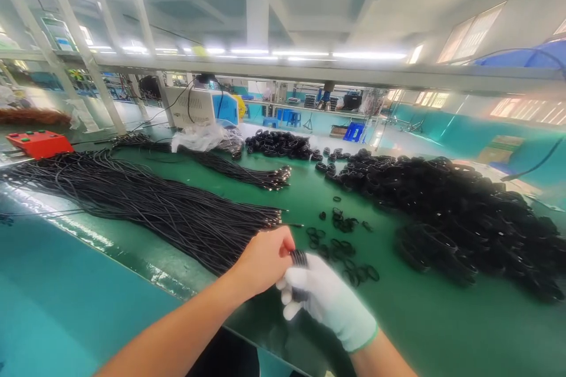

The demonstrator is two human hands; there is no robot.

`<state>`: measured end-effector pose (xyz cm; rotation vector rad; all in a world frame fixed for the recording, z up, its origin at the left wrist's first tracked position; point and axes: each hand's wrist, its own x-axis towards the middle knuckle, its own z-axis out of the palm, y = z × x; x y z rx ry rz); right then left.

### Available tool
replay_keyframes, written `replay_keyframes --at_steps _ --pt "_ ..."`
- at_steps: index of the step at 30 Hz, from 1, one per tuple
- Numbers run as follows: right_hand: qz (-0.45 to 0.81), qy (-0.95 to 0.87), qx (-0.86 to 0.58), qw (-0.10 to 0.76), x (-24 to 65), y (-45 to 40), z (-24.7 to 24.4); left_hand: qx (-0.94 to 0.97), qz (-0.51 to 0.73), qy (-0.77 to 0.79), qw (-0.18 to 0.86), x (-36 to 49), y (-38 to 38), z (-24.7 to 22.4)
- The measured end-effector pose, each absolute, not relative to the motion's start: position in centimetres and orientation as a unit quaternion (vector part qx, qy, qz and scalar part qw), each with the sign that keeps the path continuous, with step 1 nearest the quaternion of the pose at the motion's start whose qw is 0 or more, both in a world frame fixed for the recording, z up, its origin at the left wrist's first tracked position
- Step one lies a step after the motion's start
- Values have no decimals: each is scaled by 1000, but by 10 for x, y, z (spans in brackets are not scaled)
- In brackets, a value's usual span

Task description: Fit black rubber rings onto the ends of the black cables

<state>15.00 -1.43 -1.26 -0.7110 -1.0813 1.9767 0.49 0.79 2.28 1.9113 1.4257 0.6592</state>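
My right hand (pixel 313 285), in a white knit glove, is closed around a coil of black cable (pixel 299 258) with its turns stacked side by side. My bare left hand (pixel 267 253) meets it from the left, thumb and fingers pinched at the coil's upper edge; the fingertips are partly hidden. Just beyond the left hand lie the metal-tipped ends of a long bundle of straight black cables (pixel 177 206). Thin black rings (pixel 342 247) lie loose on the green tabletop (pixel 305 197) past the right hand.
A large heap of black coils (pixel 464 206) covers the right side, with a smaller pile (pixel 278 144) at the back. A second cable bundle (pixel 239 174), clear plastic bag (pixel 198 136), red control box (pixel 39 143) and white-and-blue machine (pixel 203 107) stand or lie leftward. A shelf beam (pixel 283 70) crosses above.
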Motion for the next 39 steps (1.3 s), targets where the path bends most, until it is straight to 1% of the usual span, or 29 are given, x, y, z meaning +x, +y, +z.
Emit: replay_keyframes --at_steps 5,9,12,15,18,20,24,26,28,29,30,32,34,35,36,37,39 --pt "799 -427 -240 349 147 -16 -17 758 225 546 278 4 0 30" --pt "799 -417 -254 352 146 -15 -17 767 216 538 275 4 5 34" --pt "788 -380 -283 393 164 -7 -8 763 239 522 297 -2 13 40" --pt "769 -321 -285 474 197 5 4 763 268 524 267 -9 21 40" --pt "726 -279 -340 529 221 13 6 809 209 496 236 -7 21 25" --pt "721 -270 -356 530 226 15 2 843 164 462 220 2 17 10" --pt "717 -275 -366 525 221 12 -3 888 116 415 157 23 10 -16" --pt "710 -271 -377 529 219 11 -3 908 81 391 129 30 8 -22" --pt "711 -274 -368 533 217 11 -4 907 71 397 123 32 8 -23" --pt "706 -280 -363 539 216 11 -4 894 89 415 143 32 9 -21" --pt "696 -289 -363 547 214 10 -5 871 126 436 186 30 10 -18" --pt "669 -324 -379 551 207 9 -7 786 221 468 338 26 12 -11" --pt "647 -363 -399 539 196 8 -9 665 300 459 507 23 12 -6" --pt "636 -379 -410 533 189 8 -9 611 325 442 570 23 12 -5" --pt "624 -392 -420 529 183 7 -10 571 343 428 611 24 12 -5" --pt "609 -403 -430 531 177 7 -10 548 356 420 630 26 11 -6" --pt "575 -418 -453 538 167 6 -11 541 376 426 620 31 9 -11"
